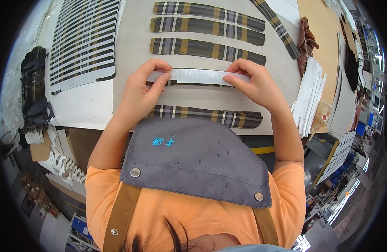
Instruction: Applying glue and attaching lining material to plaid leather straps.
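Observation:
Between my hands, a long pale white strip (pixel 196 76) with dark plaid fabric showing along its lower edge lies horizontally over the grey board (pixel 193 96). My left hand (pixel 151 82) pinches its left end with thumb and fingers. At the right end, my right hand (pixel 248 80) holds it with the thumb on top and fingers curled at the upper edge. Three plaid strips (pixel 207 49) lie in rows beyond it. Another plaid strip (pixel 206 115) lies nearer me, partly hidden by my grey apron bib (pixel 193 159).
At left are a sheet of narrow plaid strips (pixel 82 38) and dark fabric scraps (pixel 34 80). At right lie a slanted plaid strip (pixel 277 27), brown crumpled material (pixel 306 40) and a stack of white strips (pixel 308 96). The table's front edge runs behind my forearms.

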`<state>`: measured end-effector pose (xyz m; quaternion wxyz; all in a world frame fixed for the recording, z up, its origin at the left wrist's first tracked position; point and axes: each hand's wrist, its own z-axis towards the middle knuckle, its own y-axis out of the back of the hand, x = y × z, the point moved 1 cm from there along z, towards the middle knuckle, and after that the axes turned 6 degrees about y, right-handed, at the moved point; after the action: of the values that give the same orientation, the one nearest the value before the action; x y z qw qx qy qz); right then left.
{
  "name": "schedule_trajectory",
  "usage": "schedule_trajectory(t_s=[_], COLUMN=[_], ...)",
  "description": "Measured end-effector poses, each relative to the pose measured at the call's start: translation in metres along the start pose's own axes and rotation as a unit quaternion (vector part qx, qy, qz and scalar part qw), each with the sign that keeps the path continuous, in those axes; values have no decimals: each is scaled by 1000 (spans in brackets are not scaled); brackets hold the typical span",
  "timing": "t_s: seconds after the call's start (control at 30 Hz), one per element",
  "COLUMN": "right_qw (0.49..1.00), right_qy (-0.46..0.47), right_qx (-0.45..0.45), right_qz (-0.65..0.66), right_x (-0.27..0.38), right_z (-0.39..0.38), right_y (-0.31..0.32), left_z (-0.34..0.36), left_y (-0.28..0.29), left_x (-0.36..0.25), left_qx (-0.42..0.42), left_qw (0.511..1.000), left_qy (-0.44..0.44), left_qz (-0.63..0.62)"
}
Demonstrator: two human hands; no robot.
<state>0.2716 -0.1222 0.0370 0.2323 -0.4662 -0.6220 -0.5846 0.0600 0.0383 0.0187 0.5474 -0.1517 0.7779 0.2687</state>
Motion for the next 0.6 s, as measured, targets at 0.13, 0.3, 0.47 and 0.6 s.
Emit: schedule_trajectory(t_s=[0.13, 0.3, 0.47, 0.6], right_qw=[997, 990, 983, 977], right_qy=[-13, 6, 47, 82], right_qx=[-2, 11, -4, -18], right_qz=[-73, -137, -179, -195], right_x=[1, 1, -2, -6], right_z=[3, 7, 6, 6], right_y=[-8, -16, -21, -25], left_z=[-1, 0, 0, 0], left_y=[1, 3, 0, 1], left_x=[3, 8, 8, 7], left_qx=[-22, -36, -42, -40], left_qw=[991, 966, 950, 946], left_qy=[-48, -77, -111, -111], left_qz=[126, 245, 288, 303])
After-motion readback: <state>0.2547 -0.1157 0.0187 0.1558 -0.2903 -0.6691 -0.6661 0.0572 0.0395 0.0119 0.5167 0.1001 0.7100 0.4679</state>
